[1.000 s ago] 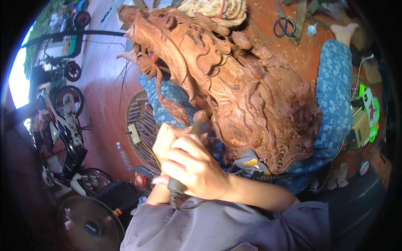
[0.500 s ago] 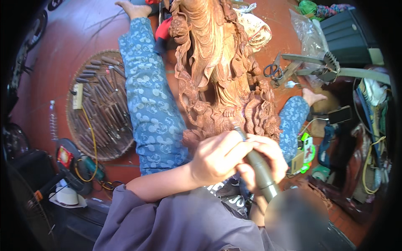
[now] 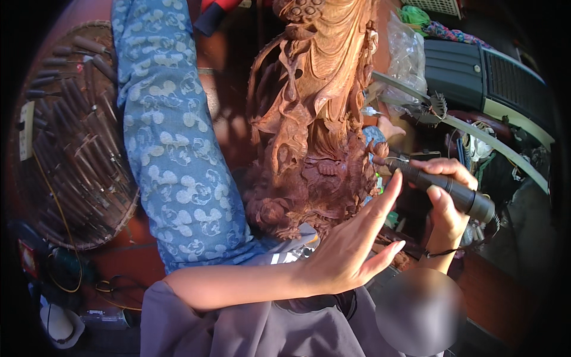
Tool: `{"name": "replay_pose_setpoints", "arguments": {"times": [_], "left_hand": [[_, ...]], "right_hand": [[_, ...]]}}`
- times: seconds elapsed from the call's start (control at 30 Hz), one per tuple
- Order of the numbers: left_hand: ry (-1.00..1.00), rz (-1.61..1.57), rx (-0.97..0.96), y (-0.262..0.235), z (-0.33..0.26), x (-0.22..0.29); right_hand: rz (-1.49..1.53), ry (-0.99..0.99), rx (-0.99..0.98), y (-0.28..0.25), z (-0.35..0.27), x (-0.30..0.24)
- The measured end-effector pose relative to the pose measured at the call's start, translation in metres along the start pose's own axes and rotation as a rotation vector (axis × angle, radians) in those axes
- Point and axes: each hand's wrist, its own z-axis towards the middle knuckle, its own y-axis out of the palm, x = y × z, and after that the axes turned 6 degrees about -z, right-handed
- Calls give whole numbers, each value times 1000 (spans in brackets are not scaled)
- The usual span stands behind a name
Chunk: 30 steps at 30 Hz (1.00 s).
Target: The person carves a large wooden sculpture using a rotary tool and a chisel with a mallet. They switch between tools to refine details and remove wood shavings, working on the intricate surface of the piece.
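Observation:
A tall reddish-brown carved wooden statue (image 3: 315, 119) stands between my knees, next to my leg in blue patterned trousers (image 3: 172, 149). My right hand (image 3: 447, 208) grips a black handheld rotary tool (image 3: 452, 190), whose tip touches the statue's lower right side. My left hand (image 3: 357, 247) is flat and spread, palm toward the statue's base. Its fingertips reach up close to the tool's front end, and it holds nothing.
A round woven tray (image 3: 41, 202) holding several chisels lies on the red floor at the left. A black box (image 3: 476, 71), a clear plastic bag (image 3: 405, 53) and a curved metal bar (image 3: 476, 134) crowd the right. Cables and a small power tool (image 3: 56, 268) lie at lower left.
Both hands were wrapped around the tool; now my left hand has let go and spread flat. My right hand has carried the tool to the statue's right side. The view has swung.

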Motion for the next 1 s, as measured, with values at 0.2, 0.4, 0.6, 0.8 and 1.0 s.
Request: {"name": "replay_pose_setpoints", "arguments": {"times": [0.2, 0.4, 0.6, 0.8, 1.0], "left_hand": [[-27, -23, 80, 2, 32, -12], [-74, -92, 203, 14, 49, -16], [-51, 23, 252, 11, 67, -27], [-68, 66, 270, -1, 86, -35], [-89, 57, 250, -2, 81, -42]], "right_hand": [[-251, 38, -117, 14, 48, -17], [-434, 117, -191, 17, 78, -26], [-228, 219, -173, 14, 98, -10], [-121, 254, -187, 21, 119, -7], [-178, 216, -207, 26, 119, -4]]}}
